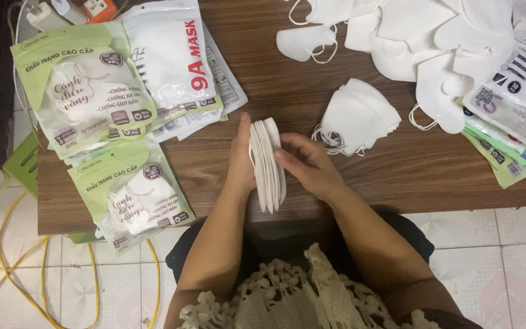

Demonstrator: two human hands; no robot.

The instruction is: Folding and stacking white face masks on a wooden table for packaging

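- Pressing in from both sides, the left hand [241,159] and the right hand [307,166] clamp a stack of white masks [267,164] stood on edge over the near part of the wooden table [360,176]; the left palm lies flat against one face of the stack, the right fingers [287,159] bear on the other
- Neither hand is clenched; each is spread flat and grasps the stack between them
- At the table's left end lie sealed flat pouches; a green pouch [83,85] with a clear window showing a white mask inside; a second green pouch [130,194] just below it, overhanging the table's near edge; a white pouch [168,55] with red lettering partly over more flat packs
- At the right edge, a fanned pile of flat pouches [512,109], white on top, green underneath, one bearing a square code mark
- Just beyond the right hand sits a small pile of folded white masks [357,116], ear loops trailing; loose white masks [421,36] spread across the far right of the table
- Yellow cable [7,268] loops over the tiled floor at the left
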